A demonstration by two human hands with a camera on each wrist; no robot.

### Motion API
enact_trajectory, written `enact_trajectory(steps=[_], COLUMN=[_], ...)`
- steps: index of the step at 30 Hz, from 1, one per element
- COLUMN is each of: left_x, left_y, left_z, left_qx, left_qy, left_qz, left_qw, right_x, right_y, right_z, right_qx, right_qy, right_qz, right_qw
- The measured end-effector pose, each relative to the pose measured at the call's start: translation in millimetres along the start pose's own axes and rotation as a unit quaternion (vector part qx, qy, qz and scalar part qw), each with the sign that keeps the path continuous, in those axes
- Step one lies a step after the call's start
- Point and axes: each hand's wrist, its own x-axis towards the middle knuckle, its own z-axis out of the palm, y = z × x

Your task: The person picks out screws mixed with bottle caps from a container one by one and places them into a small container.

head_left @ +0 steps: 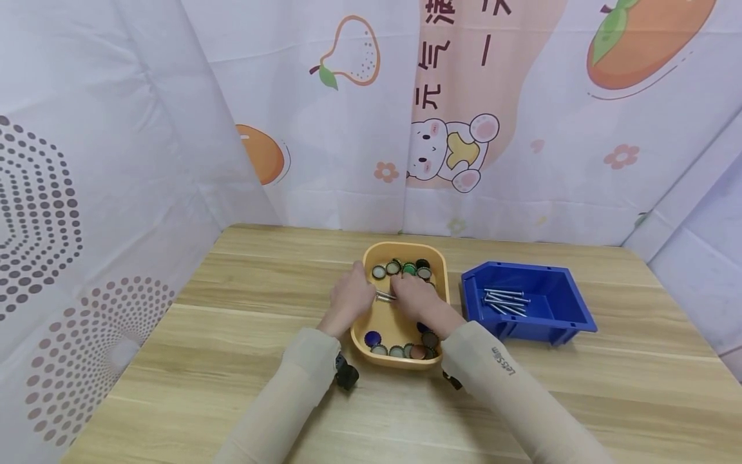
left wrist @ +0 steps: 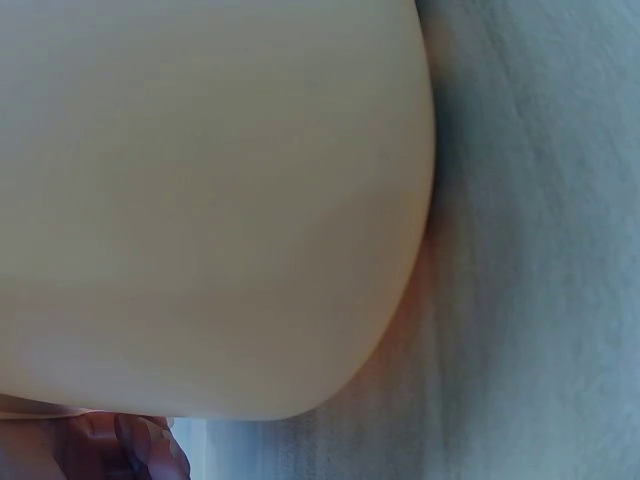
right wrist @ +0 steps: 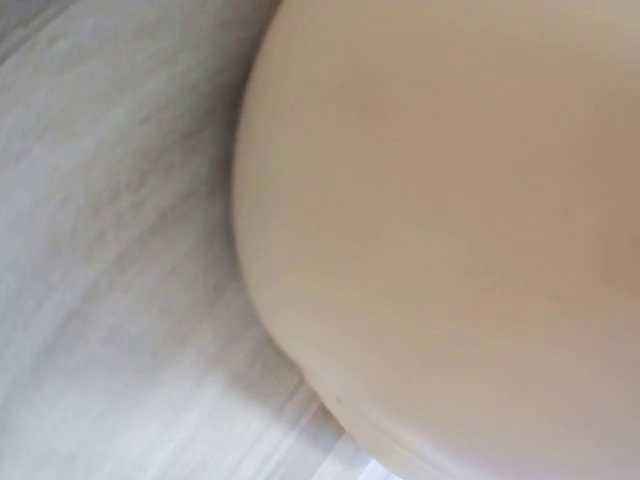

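A yellow-orange plastic basin [head_left: 396,322] sits on the table with several bottle caps [head_left: 418,352] along its two ends. My left hand [head_left: 352,293] grips the basin's left rim. Its curled fingers [left wrist: 150,447] show at the bottom of the left wrist view. Inside the basin, my right hand [head_left: 414,296] reaches down with bent fingers and holds silvery screws [head_left: 385,296], whose ends stick out toward the left hand. The fingertips on them are mostly hidden. Basin wall fills most of both wrist views.
A blue bin [head_left: 545,273] stands right of the basin, close to my right forearm. Several long screws [head_left: 505,300] lie in its left part. The wood-grain table [head_left: 255,290] meets a printed white curtain [head_left: 324,161] at the back.
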Motion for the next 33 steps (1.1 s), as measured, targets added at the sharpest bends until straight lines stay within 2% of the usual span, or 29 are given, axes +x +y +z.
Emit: enact_trajectory(steps=[10,25,33], left_x=[0.7,0.8,1.5], left_y=[-0.8,-0.5,-1.1], left_z=[1.6,2.8,2.2], left_qx=[0.012,0.009,0.013], left_qy=[0.002,0.004,0.002], left_qz=[0.002,0.003,-0.002], left_qw=[0.9999,1.0,0.9999], right_x=[-0.2,-1.8,-1.4], right_y=[3.2,1.1,2.5], right_z=[-4.7,-5.2,-10.7], right_qx=[0.04,0.01,0.036], right_qy=[-0.063,-0.087,-0.087], right_qz=[0.03,0.014,0.028], right_qw=[0.9968,0.9961,0.9952])
